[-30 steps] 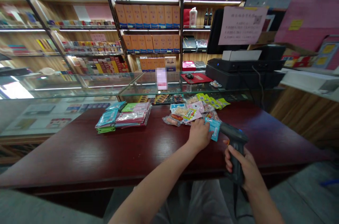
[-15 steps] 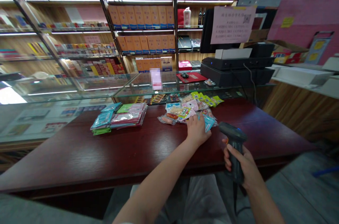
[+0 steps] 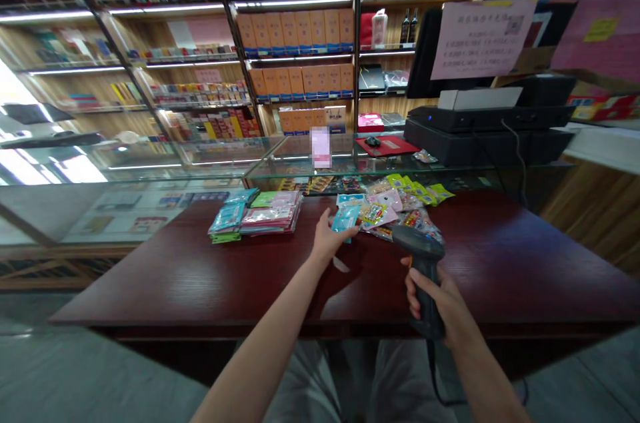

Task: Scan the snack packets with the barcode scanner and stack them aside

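Note:
Between the thumb and fingers of my left hand [image 3: 327, 240] is a blue packet [image 3: 346, 218], held a little above the dark red wooden table [image 3: 240, 283]. My right hand [image 3: 440, 300] is wrapped round the handle of a black barcode scanner [image 3: 423, 243], whose head points left toward the packet. Behind the scanner lies a loose pile of small snack packets [image 3: 383, 206], partly hidden by it. To the left sits a stack of flat packets [image 3: 273, 213] in pink, green and blue.
A glass display counter [image 3: 270, 166] runs behind the table, with a red mat [image 3: 390, 145] and mouse [image 3: 373, 141] on top. The monitor with a paper notice [image 3: 480, 40] stands at the back right. The scanner's cable [image 3: 434, 376] hangs below the table edge.
My left hand has moved left from the pile, carrying the blue packet. The scanner has shifted slightly left in my right hand. The camera view has turned a little left.

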